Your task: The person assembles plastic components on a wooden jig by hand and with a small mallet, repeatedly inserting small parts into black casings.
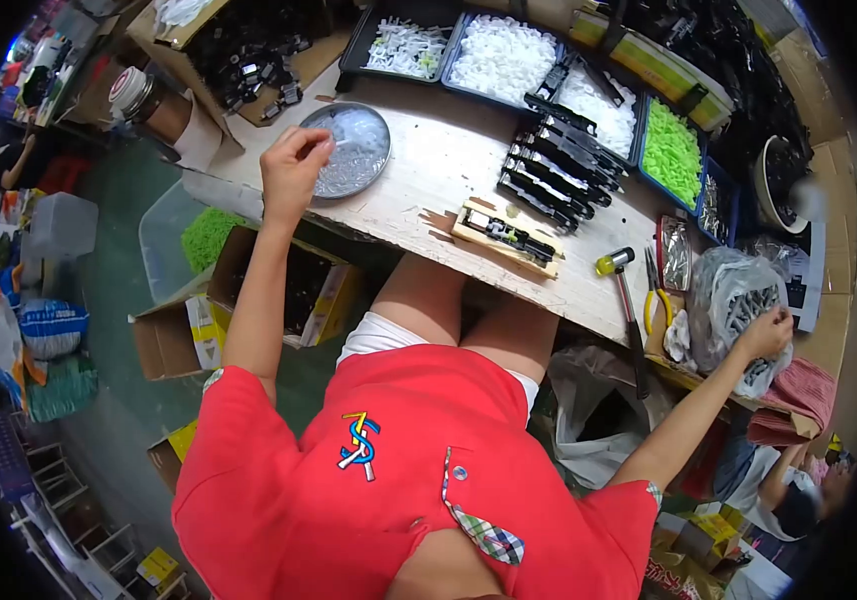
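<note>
My left hand (294, 170) is raised at the near edge of a round metal dish (374, 165) holding small clear and shiny pieces. Its thumb and fingers are pinched together; anything between them is too small to make out. Far to the right, my right hand (769, 335) reaches to a clear plastic bag (719, 290) of grey metal-looking parts, fingers bent together at the bag's side. What those fingers hold is hidden. Between the hands, at the table's front edge, lies a wooden block fixture (539, 262) with a black and green mechanism (509, 236) set in it.
Black assembled parts (559, 175) lie stacked mid-table. Trays of white pieces (504, 60) and green pieces (671, 150) line the back. A hammer (629, 310) and yellow-handled pliers (658, 310) lie front right. Cardboard boxes (174, 340) stand below left. Other people are at both sides.
</note>
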The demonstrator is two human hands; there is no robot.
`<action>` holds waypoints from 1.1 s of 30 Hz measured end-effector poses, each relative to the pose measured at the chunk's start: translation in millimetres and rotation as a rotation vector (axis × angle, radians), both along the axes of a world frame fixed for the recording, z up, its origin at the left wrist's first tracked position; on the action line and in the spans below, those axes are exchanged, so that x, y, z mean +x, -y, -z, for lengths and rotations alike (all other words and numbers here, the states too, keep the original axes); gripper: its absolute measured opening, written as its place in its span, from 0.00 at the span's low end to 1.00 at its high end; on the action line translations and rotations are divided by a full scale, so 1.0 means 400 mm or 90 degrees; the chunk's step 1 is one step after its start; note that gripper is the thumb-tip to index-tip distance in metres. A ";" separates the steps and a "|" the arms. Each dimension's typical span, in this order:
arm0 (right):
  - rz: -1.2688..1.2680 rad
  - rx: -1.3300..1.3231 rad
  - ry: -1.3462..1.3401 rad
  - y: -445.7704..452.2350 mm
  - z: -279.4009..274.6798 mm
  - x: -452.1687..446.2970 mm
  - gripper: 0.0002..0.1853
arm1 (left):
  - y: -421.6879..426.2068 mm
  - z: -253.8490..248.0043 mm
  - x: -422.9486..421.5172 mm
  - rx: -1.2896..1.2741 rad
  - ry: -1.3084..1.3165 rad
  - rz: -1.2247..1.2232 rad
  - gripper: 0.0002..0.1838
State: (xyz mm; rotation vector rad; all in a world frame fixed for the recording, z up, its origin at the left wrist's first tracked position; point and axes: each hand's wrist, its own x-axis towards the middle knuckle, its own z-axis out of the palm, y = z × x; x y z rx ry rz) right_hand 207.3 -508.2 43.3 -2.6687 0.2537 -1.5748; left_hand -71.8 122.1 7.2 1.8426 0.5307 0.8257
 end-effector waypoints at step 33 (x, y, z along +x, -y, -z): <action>-0.971 0.251 -0.504 -0.861 0.025 -0.433 0.08 | 0.231 -0.010 0.073 -0.342 0.124 0.348 0.08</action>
